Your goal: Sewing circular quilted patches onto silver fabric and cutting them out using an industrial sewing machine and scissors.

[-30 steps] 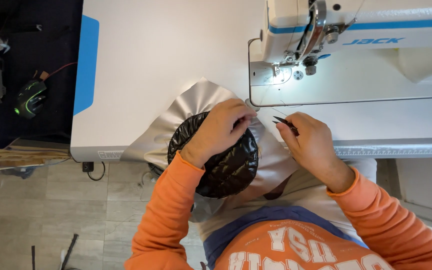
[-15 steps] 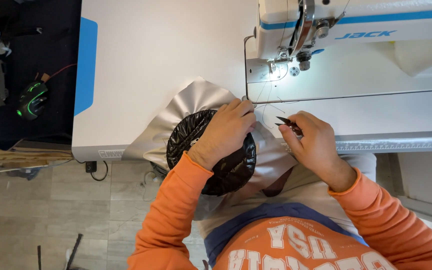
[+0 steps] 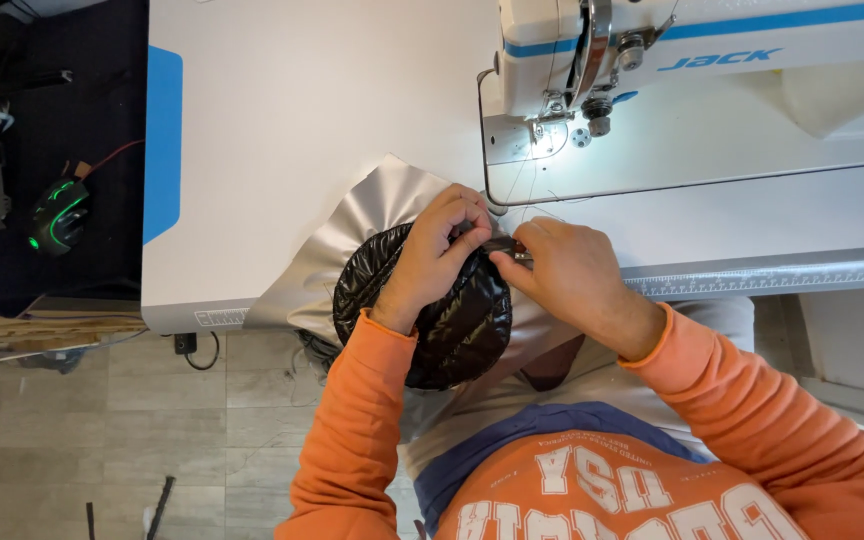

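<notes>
Black quilted fabric (image 3: 452, 325), glossy and rounded, lies over the near edge of a white sewing table (image 3: 302, 120), on top of silver fabric (image 3: 362, 225). Left hand (image 3: 432, 255) pinches the black fabric's top edge. Right hand (image 3: 567, 275) grips small dark snips (image 3: 505, 246) touching that edge. Sewing machine (image 3: 672, 60) stands just behind.

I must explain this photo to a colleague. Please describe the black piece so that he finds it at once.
Start at the white sewing machine on the white table. At the table's near edge, under the left hand, lies the black quilted piece. It is round, glossy and puffy, unlike the flat silver fabric beneath.
</notes>
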